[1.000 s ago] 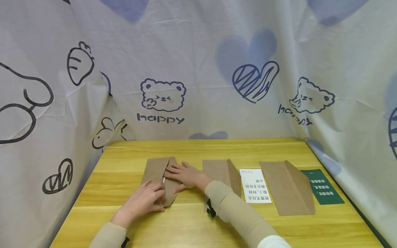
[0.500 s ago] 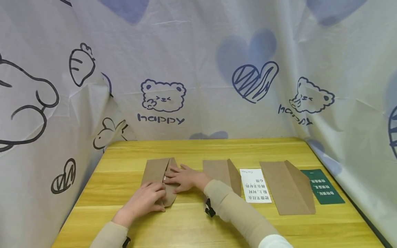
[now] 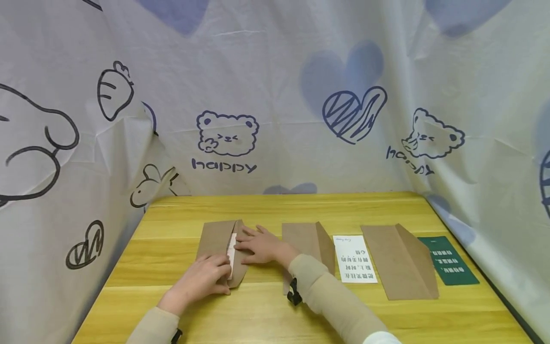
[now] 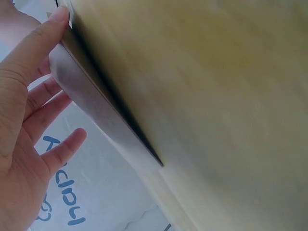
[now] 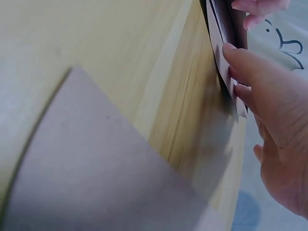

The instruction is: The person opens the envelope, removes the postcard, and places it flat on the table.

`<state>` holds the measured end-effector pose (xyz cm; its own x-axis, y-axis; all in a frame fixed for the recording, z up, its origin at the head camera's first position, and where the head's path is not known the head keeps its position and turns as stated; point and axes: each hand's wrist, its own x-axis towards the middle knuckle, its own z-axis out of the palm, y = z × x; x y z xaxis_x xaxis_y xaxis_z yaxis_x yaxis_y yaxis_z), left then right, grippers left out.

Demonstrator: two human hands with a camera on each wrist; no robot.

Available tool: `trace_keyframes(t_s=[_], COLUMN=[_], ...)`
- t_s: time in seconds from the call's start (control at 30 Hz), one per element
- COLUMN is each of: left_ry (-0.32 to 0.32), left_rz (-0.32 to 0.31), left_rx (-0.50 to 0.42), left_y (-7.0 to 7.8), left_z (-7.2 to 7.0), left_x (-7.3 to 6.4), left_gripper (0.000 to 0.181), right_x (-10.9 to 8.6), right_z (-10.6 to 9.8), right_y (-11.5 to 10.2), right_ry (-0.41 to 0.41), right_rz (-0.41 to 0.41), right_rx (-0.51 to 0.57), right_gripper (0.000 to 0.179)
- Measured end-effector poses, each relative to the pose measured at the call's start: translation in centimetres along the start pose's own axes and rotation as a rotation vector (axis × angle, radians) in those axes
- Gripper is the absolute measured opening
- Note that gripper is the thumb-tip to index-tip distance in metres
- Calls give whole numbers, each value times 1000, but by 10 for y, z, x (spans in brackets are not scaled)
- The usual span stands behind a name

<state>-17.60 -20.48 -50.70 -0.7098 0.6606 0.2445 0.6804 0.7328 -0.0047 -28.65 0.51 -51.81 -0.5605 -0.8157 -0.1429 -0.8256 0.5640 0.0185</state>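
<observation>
A brown paper envelope (image 3: 215, 237) lies at the left of the table with its flap (image 3: 240, 277) folded back to the right. In its opening shows a strip of white card (image 3: 231, 251); the rest is hidden inside. My left hand (image 3: 204, 277) holds the envelope near its lower edge, thumb at the near side and fingers over the top. In the left wrist view the thumb (image 4: 43, 43) meets the paper's edge. My right hand (image 3: 262, 246) rests on the flap with its fingers spread, touching it beside the white card.
Under the right forearm lies a second brown envelope (image 3: 301, 239). Further right are a white printed card (image 3: 354, 258), a third brown envelope (image 3: 397, 267) and a green printed card (image 3: 453, 263). A patterned curtain (image 3: 292, 157) surrounds the wooden table (image 3: 258, 315) at the back and sides.
My right hand has shifted slightly right, and the envelope's opening has widened so that more of the white card shows. The left hand has stayed almost in place.
</observation>
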Motion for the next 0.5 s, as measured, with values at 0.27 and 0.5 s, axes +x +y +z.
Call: trace_keyframes(t_s=[0.27, 0.5], left_ry=[-17, -33], left_rz=[-2, -9], left_rx=[-10, -9], left_y=[1, 0], left_z=[0, 1], left_x=[0, -1], left_gripper=[35, 35], right_x=[1, 5], right_z=[-1, -1], right_y=[-10, -15], right_ry=[18, 10], right_rz=[-20, -32], right_rx=[10, -51], right_gripper=[56, 48])
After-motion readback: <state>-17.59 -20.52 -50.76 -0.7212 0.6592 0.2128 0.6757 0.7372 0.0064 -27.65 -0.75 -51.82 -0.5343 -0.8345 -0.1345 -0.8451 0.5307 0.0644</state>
